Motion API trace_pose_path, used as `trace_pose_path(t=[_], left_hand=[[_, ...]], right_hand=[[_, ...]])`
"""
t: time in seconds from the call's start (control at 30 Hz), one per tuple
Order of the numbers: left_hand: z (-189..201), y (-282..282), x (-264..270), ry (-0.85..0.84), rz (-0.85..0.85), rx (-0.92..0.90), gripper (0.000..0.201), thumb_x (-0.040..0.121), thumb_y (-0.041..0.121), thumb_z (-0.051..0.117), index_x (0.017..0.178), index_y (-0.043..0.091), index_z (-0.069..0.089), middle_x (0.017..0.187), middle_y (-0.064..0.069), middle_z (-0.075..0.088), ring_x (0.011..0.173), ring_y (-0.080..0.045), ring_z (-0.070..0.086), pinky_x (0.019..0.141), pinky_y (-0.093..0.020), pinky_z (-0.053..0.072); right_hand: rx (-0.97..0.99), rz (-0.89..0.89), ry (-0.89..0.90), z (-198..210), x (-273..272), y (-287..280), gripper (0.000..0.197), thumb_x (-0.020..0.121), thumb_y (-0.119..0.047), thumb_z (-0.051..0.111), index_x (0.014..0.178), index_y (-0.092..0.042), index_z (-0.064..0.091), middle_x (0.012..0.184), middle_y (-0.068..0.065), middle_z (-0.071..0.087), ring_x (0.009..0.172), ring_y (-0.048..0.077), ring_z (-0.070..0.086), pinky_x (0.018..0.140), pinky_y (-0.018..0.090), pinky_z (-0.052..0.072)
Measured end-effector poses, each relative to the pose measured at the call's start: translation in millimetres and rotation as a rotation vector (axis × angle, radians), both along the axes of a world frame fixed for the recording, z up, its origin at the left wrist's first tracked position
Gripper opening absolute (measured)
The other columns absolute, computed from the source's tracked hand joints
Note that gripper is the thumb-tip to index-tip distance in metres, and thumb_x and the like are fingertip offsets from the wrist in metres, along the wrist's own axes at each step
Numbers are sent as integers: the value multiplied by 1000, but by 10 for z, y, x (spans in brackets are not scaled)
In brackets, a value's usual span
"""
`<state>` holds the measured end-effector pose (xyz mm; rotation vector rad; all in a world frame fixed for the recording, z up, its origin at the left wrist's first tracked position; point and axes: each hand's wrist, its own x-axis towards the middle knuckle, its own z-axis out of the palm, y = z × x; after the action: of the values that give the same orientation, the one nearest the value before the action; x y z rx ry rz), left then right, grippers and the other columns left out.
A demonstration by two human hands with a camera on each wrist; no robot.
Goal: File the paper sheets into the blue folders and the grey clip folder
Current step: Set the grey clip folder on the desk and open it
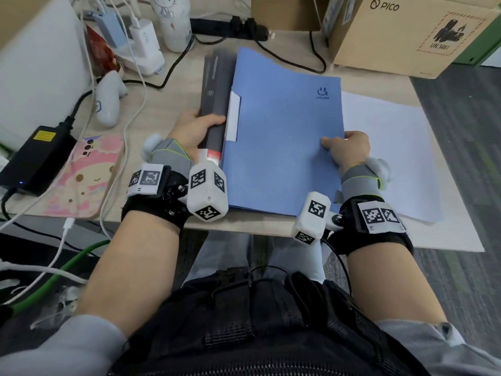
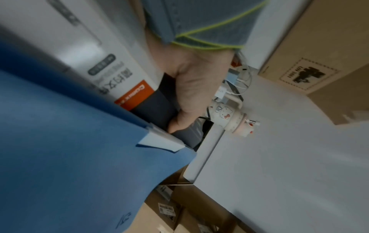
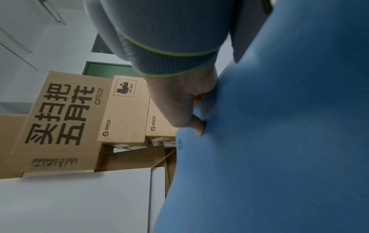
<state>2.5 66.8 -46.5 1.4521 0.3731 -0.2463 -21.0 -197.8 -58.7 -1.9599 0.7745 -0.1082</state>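
A closed blue folder (image 1: 284, 137) lies on top of a grey clip folder (image 1: 215, 88), whose dark spine shows along its left side. My left hand (image 1: 193, 128) grips the grey folder's left edge, thumb laid over the top (image 2: 185, 100). My right hand (image 1: 349, 147) pinches the blue folder's right edge, thumb on the cover (image 3: 197, 124). White paper sheets (image 1: 387, 147) lie on the desk to the right, partly under the blue folder (image 3: 279, 141). The grey folder (image 2: 157, 108) carries a white and orange label. What the folders hold is hidden.
Cardboard boxes (image 1: 406, 31) stand at the back right. A white bottle (image 1: 173, 20), chargers and a power strip (image 1: 230, 25) line the back. A black power brick (image 1: 35, 156), a pink pad (image 1: 86, 175) and cables crowd the left. The desk's front edge (image 1: 244, 226) runs by my wrists.
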Motion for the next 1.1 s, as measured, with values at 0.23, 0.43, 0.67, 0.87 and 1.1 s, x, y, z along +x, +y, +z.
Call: trace_pose_path(t=[0.23, 0.43, 0.67, 0.87, 1.1], left_hand=[[460, 26, 24, -419, 185, 31, 32, 75, -3, 65, 105, 8, 60, 89, 1, 70, 75, -9, 69, 72, -25, 57], [730, -9, -14, -746, 410, 167, 39, 73, 2, 63, 111, -2, 54, 103, -9, 68, 87, -3, 67, 80, -20, 54], [919, 17, -96, -988, 591, 514, 54, 80, 17, 59, 126, -6, 46, 113, -1, 62, 102, 11, 54, 90, -4, 41], [973, 139, -86, -962, 642, 551, 21, 78, 23, 58, 91, 8, 50, 65, 24, 45, 62, 10, 49, 68, -2, 39], [995, 115, -82, -1019, 629, 525, 22, 76, 24, 61, 89, 17, 45, 78, 19, 54, 69, 13, 52, 73, -5, 42]], right_hand=[[141, -83, -82, 124, 94, -13, 45, 68, -16, 73, 111, -7, 62, 103, 11, 68, 78, 24, 59, 80, 39, 55], [135, -79, -135, 69, 76, 61, 41, 77, -11, 67, 116, -10, 56, 95, 5, 61, 80, 23, 59, 79, 36, 54], [123, -77, -227, 14, 77, 198, 17, 81, -6, 57, 96, -14, 54, 91, 7, 57, 76, 22, 53, 68, 29, 45], [70, -26, -128, -40, 148, 306, 35, 83, -10, 57, 117, -9, 55, 111, 12, 60, 90, 25, 56, 89, 41, 52], [0, 86, 24, -54, 165, 345, 40, 85, -7, 52, 125, -10, 55, 122, 13, 62, 110, 34, 59, 94, 36, 50]])
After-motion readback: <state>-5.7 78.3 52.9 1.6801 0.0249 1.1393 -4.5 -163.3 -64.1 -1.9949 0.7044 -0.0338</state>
